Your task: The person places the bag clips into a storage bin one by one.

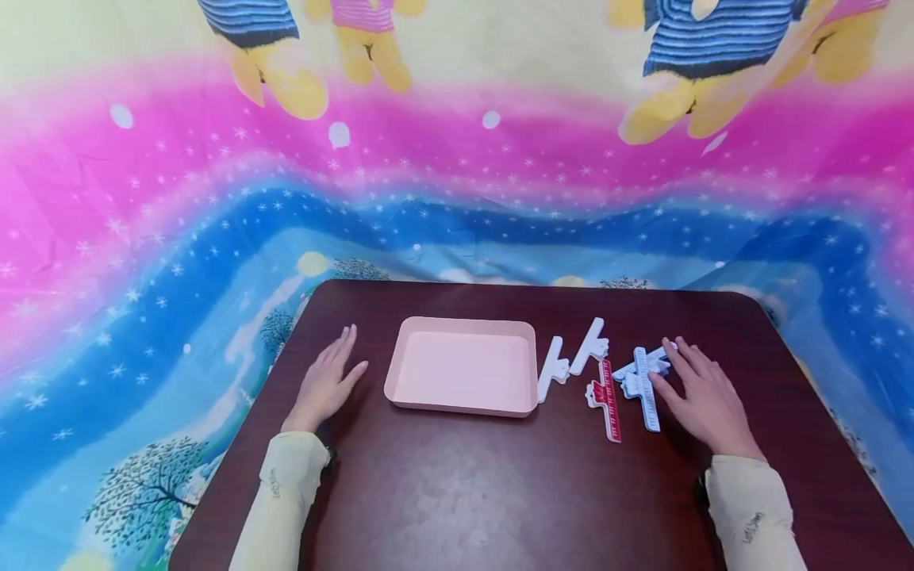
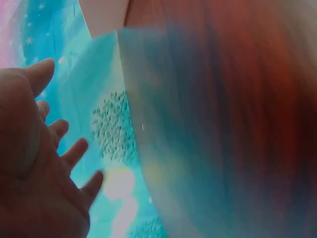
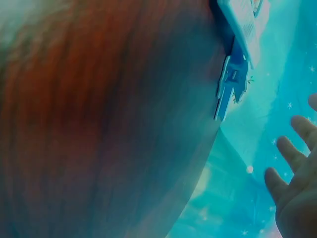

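My left hand is to the left of a shallow pink tray, apart from it, with fingers extended and nothing held. To the tray's right lie several ruler clips: a white ruler clip close against its side, another white ruler clip farther back, and a red ruler clip. A pale blue ruler clip crosses over another pale clip. Beside this crossed pair is my right hand, its fingers spread and holding nothing; whether a fingertip touches the pair cannot be told.
The dark brown table has rounded far corners. A colourful printed cloth hangs behind it and around its sides. In the right wrist view, a blue clip shows near the table's edge.
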The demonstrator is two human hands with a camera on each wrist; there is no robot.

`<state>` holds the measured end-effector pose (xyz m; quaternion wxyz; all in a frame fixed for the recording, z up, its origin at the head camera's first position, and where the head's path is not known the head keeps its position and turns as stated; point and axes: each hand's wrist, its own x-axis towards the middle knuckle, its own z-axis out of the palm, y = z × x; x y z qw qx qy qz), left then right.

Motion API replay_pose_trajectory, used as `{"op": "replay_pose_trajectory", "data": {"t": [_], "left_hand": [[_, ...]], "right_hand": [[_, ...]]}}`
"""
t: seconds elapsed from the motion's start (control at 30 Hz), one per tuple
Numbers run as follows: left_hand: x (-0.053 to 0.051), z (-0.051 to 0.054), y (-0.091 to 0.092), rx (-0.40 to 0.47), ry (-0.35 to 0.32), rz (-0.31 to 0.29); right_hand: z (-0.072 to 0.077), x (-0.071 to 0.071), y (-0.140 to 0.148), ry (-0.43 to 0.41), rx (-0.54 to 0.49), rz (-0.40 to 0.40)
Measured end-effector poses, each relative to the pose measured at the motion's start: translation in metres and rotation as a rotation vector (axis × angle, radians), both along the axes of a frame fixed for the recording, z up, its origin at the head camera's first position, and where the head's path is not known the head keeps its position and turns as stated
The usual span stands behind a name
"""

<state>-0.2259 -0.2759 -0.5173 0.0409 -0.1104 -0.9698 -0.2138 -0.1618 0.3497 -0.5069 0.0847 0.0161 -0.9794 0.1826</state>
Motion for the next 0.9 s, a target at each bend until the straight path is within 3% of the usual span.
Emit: {"op": "replay_pose_trajectory", "data": {"t": [0.23, 0.53, 0.9], "left_hand": [[-0.017, 0.0, 0.023, 0.092, -0.126, -0.039], [-0.029, 0.004, 0.048, 0.133, -0.233, -0.025], [-0.037, -0.003, 0.076, 0.074, -0.246, -0.06]], "right_hand": [[0.003, -0.013, -0.01, -0.104, 0.042, 0.054], [0.001, -0.02, -0.021, -0.187, 0.076, 0.128], [-0.008, -0.023, -0.026, -0.147, 0.125, 0.158]]}}
